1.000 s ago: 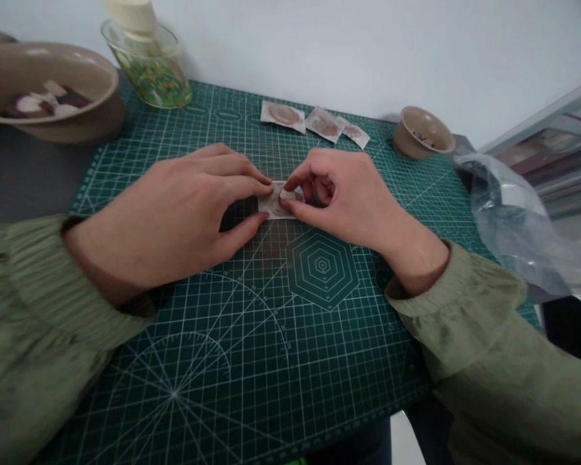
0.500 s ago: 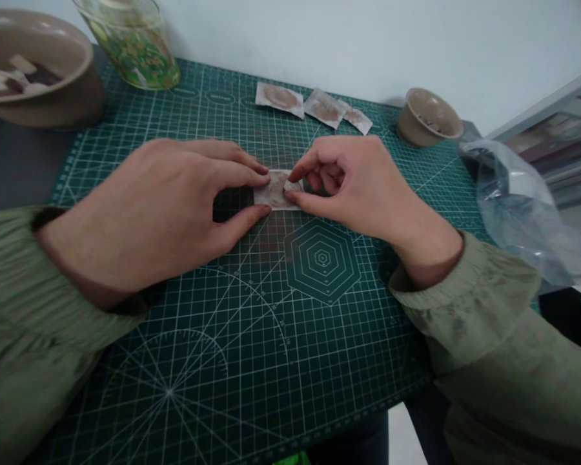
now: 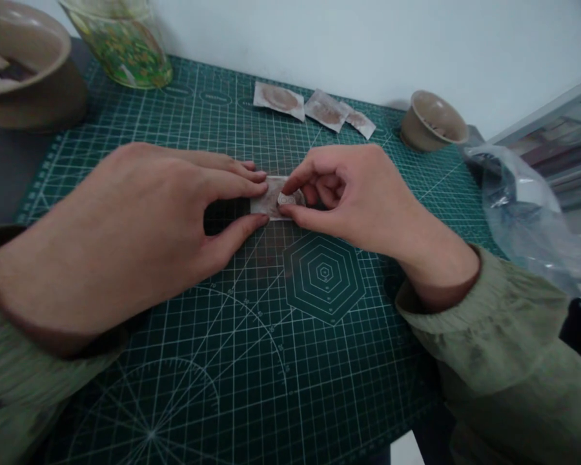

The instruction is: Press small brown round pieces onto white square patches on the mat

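A small whitish rectangular sheet (image 3: 272, 188) with brown smears, much like used sandpaper, lies flat on the green cutting mat (image 3: 242, 297). The fingertips and thumb of my left hand (image 3: 159, 216) press on its left part, with thumb and index finger spread apart. Over the sheet's right part, my right hand (image 3: 346, 194) pinches a small pale flat piece (image 3: 285, 199) between thumb and index finger. Faint round markings show on that piece, and its underside seems to touch the sheet. The sheet's right end is hidden behind my right fingers.
Several similar brown-smeared sheets (image 3: 278, 98) lie by the wall. A large brown bowl (image 3: 43, 84) with pale pieces stands at far left, beside a clear container (image 3: 130, 55) with a green-yellow pattern. At right are a small brown bowl (image 3: 423, 126) and a clear plastic bag (image 3: 523, 206).
My right hand has slid the pale piece slightly left over the sheet, and more of its marked face shows. The left hand still presses the sheet. The camera view has shifted a little.
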The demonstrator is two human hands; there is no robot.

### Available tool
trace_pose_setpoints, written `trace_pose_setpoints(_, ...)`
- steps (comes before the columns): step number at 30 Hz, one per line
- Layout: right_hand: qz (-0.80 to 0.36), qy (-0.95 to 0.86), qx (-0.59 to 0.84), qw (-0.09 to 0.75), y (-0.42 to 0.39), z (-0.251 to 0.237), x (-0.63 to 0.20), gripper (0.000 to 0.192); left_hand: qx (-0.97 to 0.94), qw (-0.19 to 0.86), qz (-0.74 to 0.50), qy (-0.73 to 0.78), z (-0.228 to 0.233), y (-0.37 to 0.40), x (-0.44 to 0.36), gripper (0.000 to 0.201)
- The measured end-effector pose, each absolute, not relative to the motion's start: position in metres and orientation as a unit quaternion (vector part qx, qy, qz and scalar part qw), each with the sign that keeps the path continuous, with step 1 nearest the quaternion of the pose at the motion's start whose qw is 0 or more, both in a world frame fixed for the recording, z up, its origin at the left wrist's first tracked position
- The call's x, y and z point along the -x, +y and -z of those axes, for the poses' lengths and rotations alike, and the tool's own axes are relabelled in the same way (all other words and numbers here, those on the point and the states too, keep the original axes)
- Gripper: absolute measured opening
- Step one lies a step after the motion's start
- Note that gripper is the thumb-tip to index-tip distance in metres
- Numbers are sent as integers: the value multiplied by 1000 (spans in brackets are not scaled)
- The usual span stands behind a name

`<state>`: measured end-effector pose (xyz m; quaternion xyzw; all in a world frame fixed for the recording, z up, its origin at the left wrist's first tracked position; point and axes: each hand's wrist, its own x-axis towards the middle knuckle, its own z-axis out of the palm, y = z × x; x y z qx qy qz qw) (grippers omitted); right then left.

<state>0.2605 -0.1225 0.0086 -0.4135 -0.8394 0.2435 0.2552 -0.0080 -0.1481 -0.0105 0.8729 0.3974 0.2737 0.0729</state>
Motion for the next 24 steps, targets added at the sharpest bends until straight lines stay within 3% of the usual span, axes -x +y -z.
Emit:
trace_pose_setpoints(3, -207, -834, 433, 272, -124, -9, -260, 12, -873, 63, -278, 395, 14, -148, 9, 51)
trace_pose_setpoints(9, -247, -832, 428, 251, -125, -11, -258, 11, -864, 88, -279, 409, 18, -148, 12, 48)
trace_pose_setpoints(15, -268, -831, 416, 255, -126, -11, -256, 11, -877, 30, -265, 400, 19, -144, 14, 53)
trace_pose_setpoints(20, -221, -824, 452, 262, -126, -12, -257, 16, -865, 71, -278, 412, 16, -149, 11, 49)
trace_pose_setpoints(24, -248, -826, 442, 246, -126, -12, -258, 14, -869, 36, -269, 413, 14, -151, 8, 51)
